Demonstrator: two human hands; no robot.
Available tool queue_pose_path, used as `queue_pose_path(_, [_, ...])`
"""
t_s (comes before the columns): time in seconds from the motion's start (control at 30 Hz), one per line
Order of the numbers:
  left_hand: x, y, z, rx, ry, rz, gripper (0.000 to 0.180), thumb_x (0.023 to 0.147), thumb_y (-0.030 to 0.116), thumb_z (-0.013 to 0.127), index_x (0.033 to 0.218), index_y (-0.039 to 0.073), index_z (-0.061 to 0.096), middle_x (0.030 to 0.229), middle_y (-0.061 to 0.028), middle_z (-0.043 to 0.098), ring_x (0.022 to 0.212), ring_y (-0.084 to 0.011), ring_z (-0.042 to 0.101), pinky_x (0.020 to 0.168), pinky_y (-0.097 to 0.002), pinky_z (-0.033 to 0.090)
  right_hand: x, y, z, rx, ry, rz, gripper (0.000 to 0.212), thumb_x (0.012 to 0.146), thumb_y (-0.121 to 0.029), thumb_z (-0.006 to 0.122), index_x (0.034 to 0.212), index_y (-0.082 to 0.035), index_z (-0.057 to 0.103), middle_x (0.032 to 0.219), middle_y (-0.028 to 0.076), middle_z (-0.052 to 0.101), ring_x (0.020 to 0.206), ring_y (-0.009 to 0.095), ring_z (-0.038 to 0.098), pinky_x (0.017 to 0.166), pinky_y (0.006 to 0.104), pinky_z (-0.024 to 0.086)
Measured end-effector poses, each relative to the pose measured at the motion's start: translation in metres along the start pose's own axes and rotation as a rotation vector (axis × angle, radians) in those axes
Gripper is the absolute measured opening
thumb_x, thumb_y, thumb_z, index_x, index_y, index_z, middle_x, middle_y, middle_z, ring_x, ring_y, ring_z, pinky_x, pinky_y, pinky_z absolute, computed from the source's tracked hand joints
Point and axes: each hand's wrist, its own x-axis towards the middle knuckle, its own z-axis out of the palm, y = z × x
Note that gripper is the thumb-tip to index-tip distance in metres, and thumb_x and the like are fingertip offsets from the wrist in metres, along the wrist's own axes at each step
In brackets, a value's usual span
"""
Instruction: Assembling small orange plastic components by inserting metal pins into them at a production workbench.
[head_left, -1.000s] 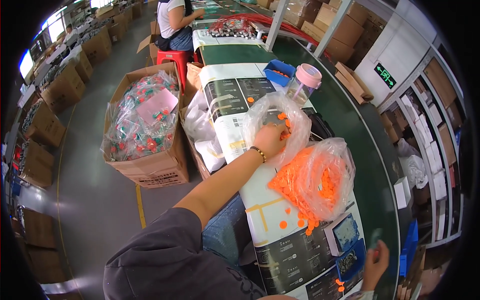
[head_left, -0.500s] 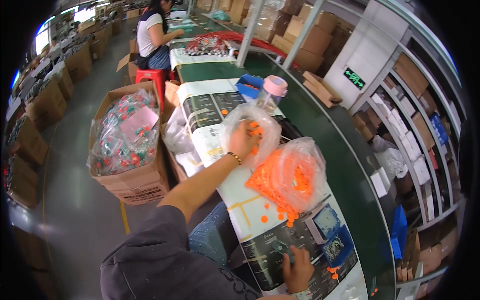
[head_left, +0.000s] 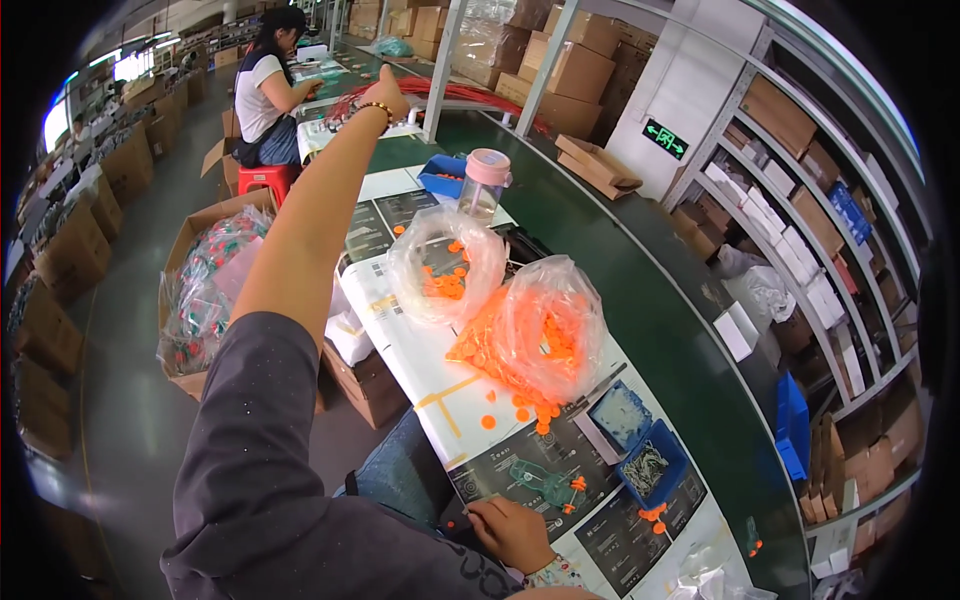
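Note:
My left hand [head_left: 385, 97], with a beaded bracelet at the wrist, is stretched far forward over the bench. One digit points up; the other fingers are mostly hidden, and I see nothing held. At the near bench edge my right hand [head_left: 512, 533] lies with loosely bent fingers, apparently empty. Just beyond it, a translucent green frame part [head_left: 545, 484] with orange pieces at one end lies on the dark printed sheet. Farther up are an open clear bag [head_left: 447, 262] of orange discs and a fuller bag [head_left: 545, 330], with loose orange discs [head_left: 522, 408] spilled beside it.
Blue trays [head_left: 655, 465] stand on the right, one holding small metal parts. A pink-lidded bottle [head_left: 485, 183] and blue bin [head_left: 443, 175] stand farther back. Left of the bench is a carton of bagged parts [head_left: 205, 290]. A seated person [head_left: 270, 95] works beyond.
My left hand has left the bag of orange discs and reached forward. My right hand has drawn back from the green part to the bench edge. The view has shifted.

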Motion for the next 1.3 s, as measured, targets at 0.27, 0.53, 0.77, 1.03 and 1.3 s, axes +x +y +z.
queue_pose_path(0.27, [-0.001,0.039,-0.041,-0.212,-0.555,-0.097,0.094,0.077,0.017,0.067,0.148,0.008,0.007,0.081,-0.0134,0.068,0.063,-0.0213,0.065,0.056,-0.0329,0.053,-0.001,0.001,0.001,0.043,0.014,0.029,0.014,0.084,-0.020,0.064,0.097,-0.013,0.063,0.083,0.003,0.060,0.070,0.022,0.063,0.057,0.0333,0.049])
queue_pose_path(0.53, [0.012,0.025,-0.043,-0.271,-0.453,-0.114,0.067,0.073,0.015,0.071,0.130,0.002,0.038,0.071,-0.0088,0.065,0.052,-0.0160,0.061,0.043,-0.0293,0.048,-0.001,0.006,0.001,0.052,0.023,0.026,0.013,0.083,-0.018,0.066,0.095,-0.014,0.065,0.082,0.002,0.061,0.069,0.022,0.063,0.056,0.0321,0.049])
queue_pose_path(0.77, [0.004,0.022,-0.040,-0.472,-0.608,-0.214,0.036,0.070,0.013,0.071,0.100,-0.002,0.058,0.061,-0.0075,0.062,0.040,-0.0149,0.054,0.036,-0.0296,0.045,-0.001,0.005,0.000,0.062,0.019,0.022,0.013,0.084,-0.019,0.064,0.096,-0.012,0.062,0.083,0.004,0.059,0.069,0.023,0.062,0.058,0.0335,0.049])
queue_pose_path(1.03, [-0.018,0.021,-0.012,-0.608,-0.424,-0.006,0.030,0.074,0.013,0.071,0.098,-0.004,0.064,0.073,-0.0087,0.065,0.059,-0.0133,0.061,0.049,-0.0263,0.047,-0.007,-0.002,0.000,0.061,0.012,0.028,0.013,0.085,-0.020,0.062,0.095,-0.012,0.062,0.083,0.005,0.058,0.071,0.025,0.062,0.060,0.0346,0.049])
queue_pose_path(1.3, [-0.305,0.138,-0.033,-1.728,-1.176,-0.311,0.009,0.090,0.009,0.055,0.094,0.003,0.060,0.096,-0.0072,0.063,0.086,-0.0140,0.060,0.083,-0.0272,0.048,-0.009,0.014,0.003,0.103,0.058,0.052,0.011,0.084,-0.021,0.061,0.090,-0.011,0.060,0.079,0.006,0.054,0.071,0.026,0.060,0.058,0.0383,0.049])
